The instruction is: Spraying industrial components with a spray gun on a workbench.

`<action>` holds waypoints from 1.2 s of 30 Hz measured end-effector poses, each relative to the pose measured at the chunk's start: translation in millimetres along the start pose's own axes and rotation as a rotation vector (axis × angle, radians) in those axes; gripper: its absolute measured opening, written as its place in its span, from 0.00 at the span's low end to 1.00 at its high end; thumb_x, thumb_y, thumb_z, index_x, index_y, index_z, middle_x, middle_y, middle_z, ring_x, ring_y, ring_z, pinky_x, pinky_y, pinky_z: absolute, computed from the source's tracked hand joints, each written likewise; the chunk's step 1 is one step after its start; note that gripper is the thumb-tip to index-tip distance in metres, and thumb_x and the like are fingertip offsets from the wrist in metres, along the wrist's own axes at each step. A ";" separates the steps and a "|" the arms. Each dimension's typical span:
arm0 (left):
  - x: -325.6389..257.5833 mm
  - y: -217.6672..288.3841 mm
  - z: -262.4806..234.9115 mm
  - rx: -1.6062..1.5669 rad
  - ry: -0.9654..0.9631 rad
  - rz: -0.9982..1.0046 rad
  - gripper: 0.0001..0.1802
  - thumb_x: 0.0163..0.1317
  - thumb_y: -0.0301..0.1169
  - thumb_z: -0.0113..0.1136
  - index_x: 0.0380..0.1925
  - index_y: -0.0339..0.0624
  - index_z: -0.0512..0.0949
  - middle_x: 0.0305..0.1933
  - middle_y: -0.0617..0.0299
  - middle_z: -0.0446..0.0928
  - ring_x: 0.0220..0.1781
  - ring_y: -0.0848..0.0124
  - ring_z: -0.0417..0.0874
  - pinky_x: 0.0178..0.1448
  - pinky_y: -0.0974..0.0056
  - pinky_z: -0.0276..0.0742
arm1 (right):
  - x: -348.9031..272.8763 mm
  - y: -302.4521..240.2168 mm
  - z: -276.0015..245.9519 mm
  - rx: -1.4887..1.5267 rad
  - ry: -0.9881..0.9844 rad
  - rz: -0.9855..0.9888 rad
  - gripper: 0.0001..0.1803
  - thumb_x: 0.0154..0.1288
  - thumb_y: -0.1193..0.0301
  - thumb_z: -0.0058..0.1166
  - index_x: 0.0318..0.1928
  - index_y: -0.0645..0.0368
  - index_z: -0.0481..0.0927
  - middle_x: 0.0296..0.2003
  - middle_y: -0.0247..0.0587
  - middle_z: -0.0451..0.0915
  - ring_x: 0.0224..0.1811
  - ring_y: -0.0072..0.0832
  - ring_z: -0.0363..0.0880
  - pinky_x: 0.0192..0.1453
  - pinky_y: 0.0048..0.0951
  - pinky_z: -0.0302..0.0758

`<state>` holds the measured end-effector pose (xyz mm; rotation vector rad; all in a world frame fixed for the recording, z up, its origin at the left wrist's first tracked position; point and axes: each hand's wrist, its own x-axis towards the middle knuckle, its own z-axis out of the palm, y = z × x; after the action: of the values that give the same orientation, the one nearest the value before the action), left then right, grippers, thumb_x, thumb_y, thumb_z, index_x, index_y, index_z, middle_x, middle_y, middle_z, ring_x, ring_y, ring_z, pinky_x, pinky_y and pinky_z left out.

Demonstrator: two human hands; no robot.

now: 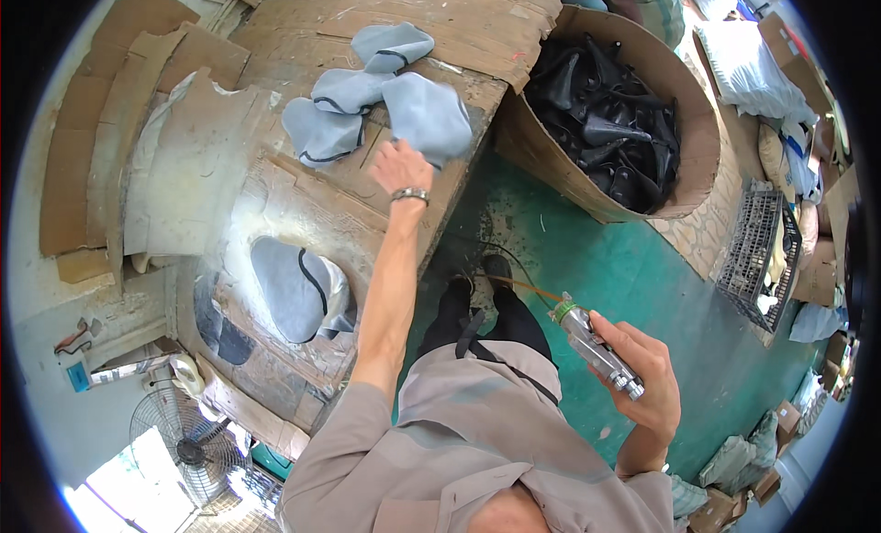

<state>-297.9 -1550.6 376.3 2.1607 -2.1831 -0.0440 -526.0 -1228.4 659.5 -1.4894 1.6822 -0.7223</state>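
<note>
- On the cardboard-covered table [486, 28], far part: three grey fabric pieces [321, 134], dark-edged, overlapping.
- Beside these: one grey piece [429, 120], blurred, its near edge apparently pinched by the left hand [402, 168].
- Nearer, on a whitened patch: one dark-banded grey form [286, 290], lying apart, untouched.
- Right hand [650, 368]: wrapped around a green-collared metal tool [596, 347], held clear of the table.
- Progress: seemingly partway, four pieces grouped, one separate; which are finished, cannot tell.

Cardboard-covered table [372, 201], overlapping black-edged grey pieces [323, 131], one grey piece [284, 285] apart
</note>
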 end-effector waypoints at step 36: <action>-684.2 -231.7 169.5 -1.212 -0.548 -1.717 0.16 0.67 0.38 0.60 0.52 0.48 0.84 0.40 0.61 0.86 0.36 0.64 0.88 0.39 0.54 0.85 | 46.5 -101.6 18.0 -0.209 -0.401 -0.738 0.36 0.53 0.65 0.67 0.63 0.69 0.80 0.30 0.45 0.81 0.29 0.35 0.82 0.32 0.31 0.74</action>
<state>-72.2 -874.2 171.1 2.2534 0.4483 -1.5101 -456.1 -1289.0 724.7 -2.2649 0.9074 -0.5619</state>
